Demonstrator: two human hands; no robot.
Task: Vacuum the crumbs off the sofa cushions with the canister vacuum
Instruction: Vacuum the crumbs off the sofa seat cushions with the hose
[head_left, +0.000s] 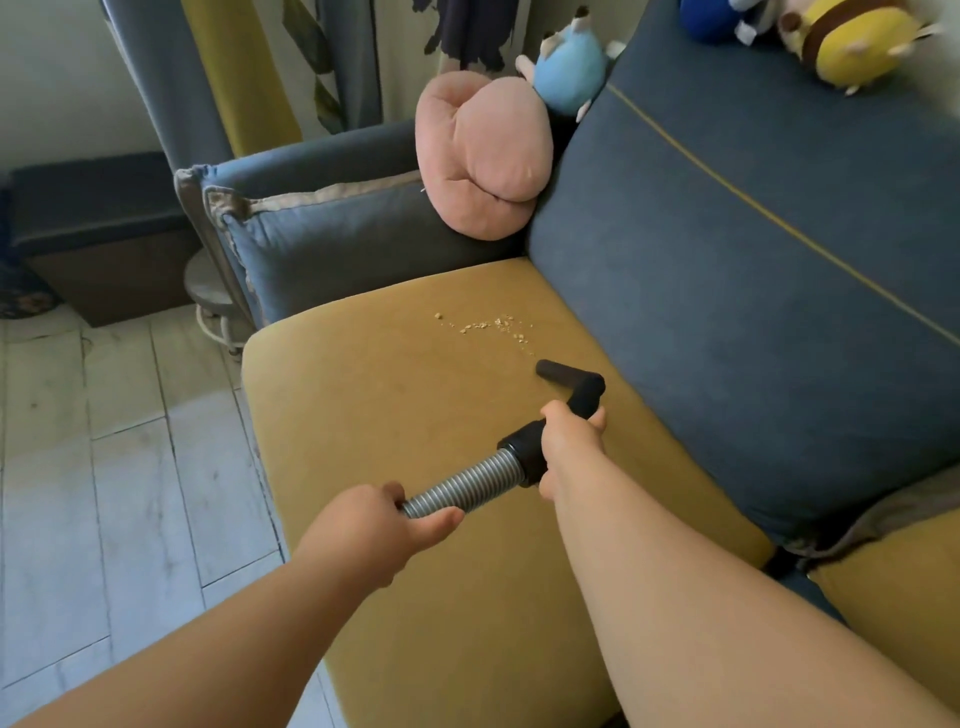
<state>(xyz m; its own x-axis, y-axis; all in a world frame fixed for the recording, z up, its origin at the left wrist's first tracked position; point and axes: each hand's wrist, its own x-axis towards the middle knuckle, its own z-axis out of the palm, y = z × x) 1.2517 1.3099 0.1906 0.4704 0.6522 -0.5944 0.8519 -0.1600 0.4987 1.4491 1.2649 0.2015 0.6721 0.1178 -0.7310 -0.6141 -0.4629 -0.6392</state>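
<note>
A scatter of pale crumbs (491, 326) lies on the yellow seat cushion (374, 415), close to the blue back cushion (753, 291). The black vacuum nozzle (563, 375) rests low over the seat, just right of and below the crumbs, a short gap apart from them. My right hand (569, 441) is closed around the black handle behind the nozzle. My left hand (374, 525) grips the ribbed silver hose (462, 486) further back. The canister itself is out of view.
A pink plush pillow (485, 153) leans in the sofa corner above the crumbs. A blue throw pillow (332, 244) stands against the armrest. Plush toys (852, 41) sit on top of the backrest. Pale floorboards (104, 441) lie to the left, with a small round stool (208, 291).
</note>
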